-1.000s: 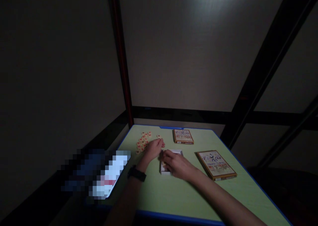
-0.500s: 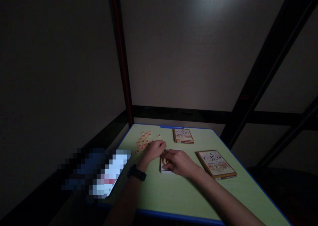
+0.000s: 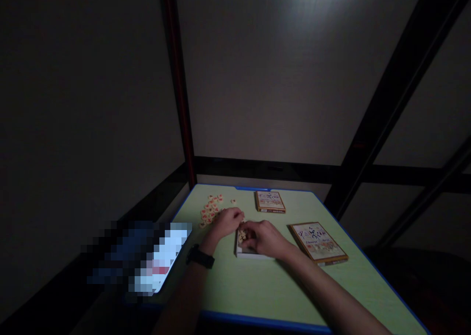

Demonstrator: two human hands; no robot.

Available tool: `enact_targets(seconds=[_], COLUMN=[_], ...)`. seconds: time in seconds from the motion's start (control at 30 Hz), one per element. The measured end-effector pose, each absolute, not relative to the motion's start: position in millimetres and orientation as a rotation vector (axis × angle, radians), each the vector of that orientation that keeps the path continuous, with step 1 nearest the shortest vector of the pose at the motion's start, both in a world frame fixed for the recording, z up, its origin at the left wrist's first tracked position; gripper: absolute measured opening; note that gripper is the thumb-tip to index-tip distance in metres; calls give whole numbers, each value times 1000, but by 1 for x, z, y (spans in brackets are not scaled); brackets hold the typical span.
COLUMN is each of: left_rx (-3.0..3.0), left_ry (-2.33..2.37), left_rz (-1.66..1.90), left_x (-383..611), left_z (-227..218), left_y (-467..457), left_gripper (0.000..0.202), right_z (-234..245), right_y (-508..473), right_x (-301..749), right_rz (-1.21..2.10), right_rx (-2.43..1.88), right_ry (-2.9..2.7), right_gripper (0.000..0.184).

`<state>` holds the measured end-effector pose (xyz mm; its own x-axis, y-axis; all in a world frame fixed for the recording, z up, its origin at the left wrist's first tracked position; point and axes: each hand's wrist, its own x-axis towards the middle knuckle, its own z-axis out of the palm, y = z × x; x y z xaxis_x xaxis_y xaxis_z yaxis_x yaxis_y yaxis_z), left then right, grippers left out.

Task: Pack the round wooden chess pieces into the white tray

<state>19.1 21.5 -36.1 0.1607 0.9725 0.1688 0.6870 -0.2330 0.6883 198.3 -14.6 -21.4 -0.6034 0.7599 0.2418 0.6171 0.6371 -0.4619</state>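
Observation:
My left hand rests on the green table, fingers curled, beside a scatter of several small pale tiles with red marks. My right hand lies over a small white open box, fingers bent; a few tiles show in the box at its fingertips. The two hands almost touch above the box's far left corner. A black watch is on my left wrist. Whether either hand pinches a tile is hidden in the dim light.
Two printed orange-edged box parts lie flat: a small one at the far edge, a larger one to the right. A blurred glowing screen sits at the table's left corner. Dark beams and pale walls stand behind.
My right hand slid slightly up and left over the white box, and tiles now show inside it. My left hand stayed next to the box.

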Motion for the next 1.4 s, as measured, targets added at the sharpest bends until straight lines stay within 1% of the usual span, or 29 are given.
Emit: enact_targets(seconds=[0.13,0.23,0.33,0.6,0.67,0.77,0.83,0.9,1.03,1.13,1.4], left_rx=[1990,2069,2119,2159,2197,2268,2284,2284,2304,2320,2363], left_ry=[1540,1517,1525,1480,1441,1379,1349,1317,1273,1275,1284], left_rz=[770,671,597,598,594,571,528,488,492,510,478], left_x=[20,22,23,16,11,6,8,13,22,25,24], left_z=[-34,-30,-27,-31,-33,-33,-30,-26,-21,-22,-28], left_y=[19,15,13,18,19,17,13,9,0,-3,-2], left_gripper=[18,22,29,32,40,65,73,71,54,46,49], right_z=[-15,-17,-23,-21,-22,-24,-25,-26,-28,-28,-25], right_y=[-4,2,3,-1,-1,1,1,2,2,2,1], right_x=[216,221,216,209,210,211,211,212,213,214,212], right_rz=[575,585,530,480,480,485,479,465,468,462,433], right_rx=[-1158,-1234,-1241,-1264,-1266,-1272,-1267,-1246,-1210,-1209,-1211], right_ry=[-2353,-2388,-2415,-2441,-2437,-2437,-2443,-2446,-2439,-2437,-2461], right_gripper=[26,27,23,20,21,23,24,24,24,24,24])
